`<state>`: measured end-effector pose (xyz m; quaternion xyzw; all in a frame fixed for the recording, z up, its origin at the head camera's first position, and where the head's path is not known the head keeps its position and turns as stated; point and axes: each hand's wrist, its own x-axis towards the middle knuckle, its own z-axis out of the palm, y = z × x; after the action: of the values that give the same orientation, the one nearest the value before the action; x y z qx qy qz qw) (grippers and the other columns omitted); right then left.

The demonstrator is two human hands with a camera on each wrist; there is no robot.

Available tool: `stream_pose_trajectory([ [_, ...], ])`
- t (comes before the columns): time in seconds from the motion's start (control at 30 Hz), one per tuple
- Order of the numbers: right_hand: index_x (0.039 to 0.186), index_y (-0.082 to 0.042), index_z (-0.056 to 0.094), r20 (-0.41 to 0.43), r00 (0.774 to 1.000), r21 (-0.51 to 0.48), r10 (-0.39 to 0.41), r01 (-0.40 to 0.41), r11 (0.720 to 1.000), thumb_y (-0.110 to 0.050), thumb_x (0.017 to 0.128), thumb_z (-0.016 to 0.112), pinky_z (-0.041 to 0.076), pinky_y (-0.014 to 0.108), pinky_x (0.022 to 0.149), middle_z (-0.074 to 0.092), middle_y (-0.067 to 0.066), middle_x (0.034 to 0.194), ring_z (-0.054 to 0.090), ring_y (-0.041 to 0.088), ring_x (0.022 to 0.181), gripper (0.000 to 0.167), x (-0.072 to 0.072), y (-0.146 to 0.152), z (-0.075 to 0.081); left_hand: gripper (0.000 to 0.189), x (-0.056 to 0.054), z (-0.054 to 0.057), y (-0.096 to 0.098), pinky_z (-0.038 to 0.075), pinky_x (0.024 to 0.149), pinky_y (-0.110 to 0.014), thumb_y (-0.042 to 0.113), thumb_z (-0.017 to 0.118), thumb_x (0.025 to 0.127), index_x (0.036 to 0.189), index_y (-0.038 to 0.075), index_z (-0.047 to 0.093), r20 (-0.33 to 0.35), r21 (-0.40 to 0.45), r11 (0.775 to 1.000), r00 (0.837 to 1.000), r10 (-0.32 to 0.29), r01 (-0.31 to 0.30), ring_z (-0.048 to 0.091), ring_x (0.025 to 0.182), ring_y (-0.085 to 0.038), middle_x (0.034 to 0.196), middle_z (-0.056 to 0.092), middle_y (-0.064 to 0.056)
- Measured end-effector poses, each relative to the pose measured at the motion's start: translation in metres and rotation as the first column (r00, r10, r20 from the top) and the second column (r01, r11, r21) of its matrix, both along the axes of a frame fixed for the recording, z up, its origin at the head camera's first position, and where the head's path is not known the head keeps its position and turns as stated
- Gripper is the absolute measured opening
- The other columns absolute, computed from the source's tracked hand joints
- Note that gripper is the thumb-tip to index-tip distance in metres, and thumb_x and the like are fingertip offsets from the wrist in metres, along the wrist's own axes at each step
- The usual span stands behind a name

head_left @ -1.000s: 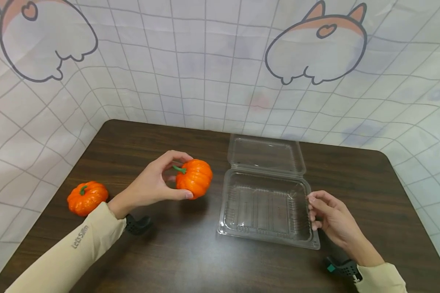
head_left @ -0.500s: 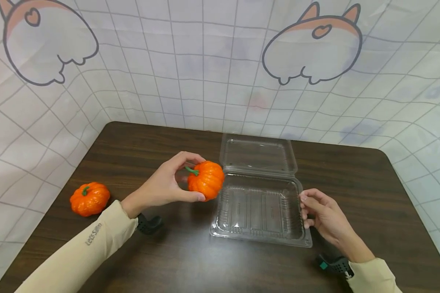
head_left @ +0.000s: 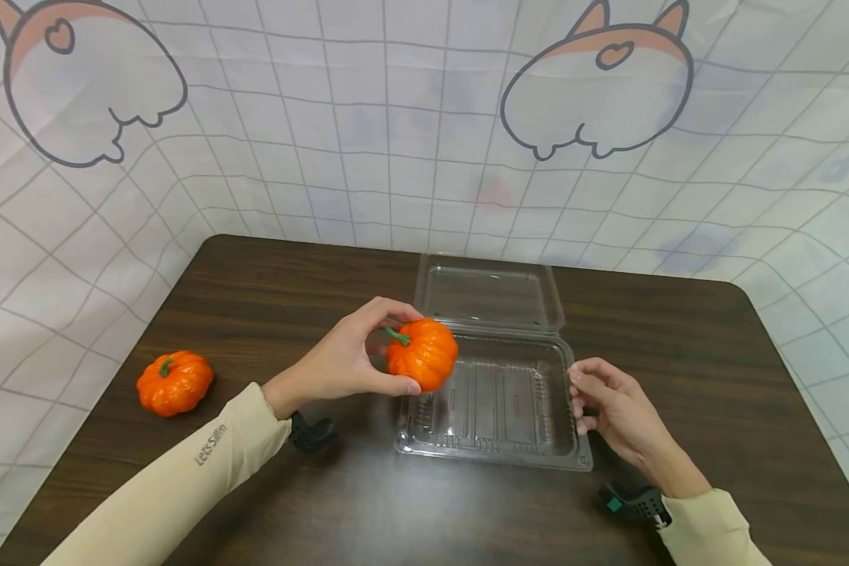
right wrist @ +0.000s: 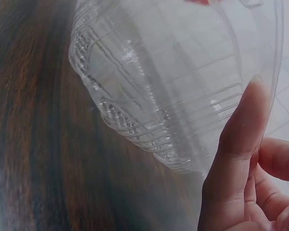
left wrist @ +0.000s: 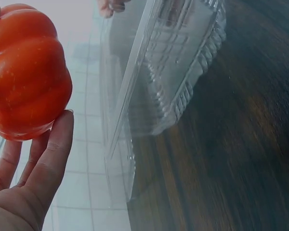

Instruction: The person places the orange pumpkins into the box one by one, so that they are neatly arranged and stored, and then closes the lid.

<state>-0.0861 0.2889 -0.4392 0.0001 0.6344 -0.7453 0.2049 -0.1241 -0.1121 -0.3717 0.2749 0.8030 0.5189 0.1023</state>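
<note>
An orange toy pumpkin [head_left: 426,355] with a green stem is held in the left hand [head_left: 350,358], thumb below and fingers above it in the head view. It hangs over the left side of a clear plastic clamshell container [head_left: 495,401], whose lid [head_left: 491,295] lies folded back behind it. The right hand [head_left: 619,409] pinches the container's right rim between thumb and fingers. In the left wrist view the pumpkin [left wrist: 29,72] is apart from the container [left wrist: 164,62]. The right wrist view has the thumb [right wrist: 243,130] against the clear wall.
A second orange pumpkin [head_left: 174,383] sits at the left of the dark wood table [head_left: 290,275]. A white grid-patterned cloth [head_left: 368,141] with cartoon drawings stands along the back and sides of the table.
The left hand has carried the pumpkin rightward, from beside the container to over its left side. In the head view, the container and right hand have shifted slightly left.
</note>
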Motion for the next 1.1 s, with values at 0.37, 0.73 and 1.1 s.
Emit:
stream_pose_trajectory([
  [0.37,0.11,-0.016,0.059,-0.002,1.0,0.007,0.012,-0.012,1.0,-0.023,0.109,0.054,0.058,0.022,0.053,0.061,-0.007,0.085,0.061,0.006,0.066,0.008,-0.006,-0.009,-0.002,0.072,0.0,0.0,0.014,0.062,0.093,-0.033,0.025,0.095,0.073,0.134,0.026,0.057,-0.004,-0.031,0.999,1.0,-0.009,0.009,0.061,0.118,-0.017,0.13,0.058,0.004],
  [0.73,0.107,-0.017,0.06,0.009,1.0,-0.033,0.007,-0.007,0.999,-0.021,0.109,0.054,0.058,0.022,0.053,0.062,-0.007,0.084,0.062,0.006,0.066,0.008,-0.006,-0.011,-0.002,0.071,-0.005,-0.001,0.034,0.062,0.091,-0.029,0.023,0.095,0.072,0.133,0.024,0.057,0.001,-0.033,0.999,0.999,-0.044,0.044,0.061,0.117,-0.019,0.131,0.057,0.005],
  [1.1,0.108,-0.017,0.059,0.0,1.0,-0.052,0.026,-0.026,0.998,-0.022,0.11,0.053,0.058,0.022,0.053,0.061,-0.007,0.086,0.062,0.005,0.067,0.008,-0.006,-0.01,-0.002,0.07,-0.007,-0.001,0.048,0.062,0.091,-0.028,0.025,0.094,0.074,0.133,0.023,0.056,-0.014,-0.056,0.996,0.997,-0.073,0.072,0.057,0.119,-0.018,0.133,0.056,0.005],
])
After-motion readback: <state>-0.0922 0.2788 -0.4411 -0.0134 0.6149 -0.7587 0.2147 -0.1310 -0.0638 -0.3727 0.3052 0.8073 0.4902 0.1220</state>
